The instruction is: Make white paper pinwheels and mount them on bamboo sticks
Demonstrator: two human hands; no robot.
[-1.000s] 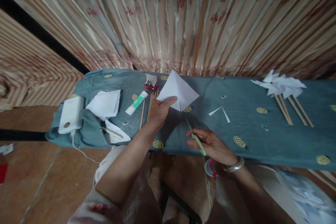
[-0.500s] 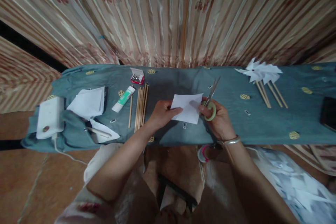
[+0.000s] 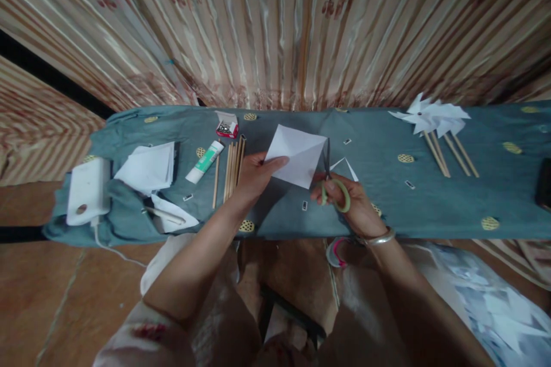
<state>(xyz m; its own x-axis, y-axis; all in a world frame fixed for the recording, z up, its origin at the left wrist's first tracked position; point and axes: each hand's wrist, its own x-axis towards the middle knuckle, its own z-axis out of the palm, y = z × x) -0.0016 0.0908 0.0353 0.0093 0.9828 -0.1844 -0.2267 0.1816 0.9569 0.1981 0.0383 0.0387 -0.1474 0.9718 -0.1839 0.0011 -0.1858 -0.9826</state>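
Observation:
My left hand (image 3: 260, 175) pinches the left edge of a square white sheet of paper (image 3: 297, 152), thumb on top, and holds it tilted above the table. Faint diagonal creases cross the sheet. In my right hand (image 3: 348, 198) is a pair of scissors (image 3: 338, 192) with pale green handles, fingers through the loops. Their blades point away from me at the sheet's right corner; whether they touch the paper I cannot tell. Thin white paper scraps (image 3: 352, 169) lie on the cloth just beyond my right hand.
Left on the blue-green cloth (image 3: 387, 212) are wooden sticks (image 3: 232, 166), a glue tube (image 3: 205, 161), a small red box (image 3: 227, 126) of metal bits, stacked paper (image 3: 148, 166), a pen (image 3: 166, 215) and a white device (image 3: 88, 190). Paper pinwheels (image 3: 434, 116) lie at the right.
The scissors have turned in my right hand and come to the sheet's right corner. My left hand has shifted slightly left, rotating and raising the paper. White scraps now show on the cloth.

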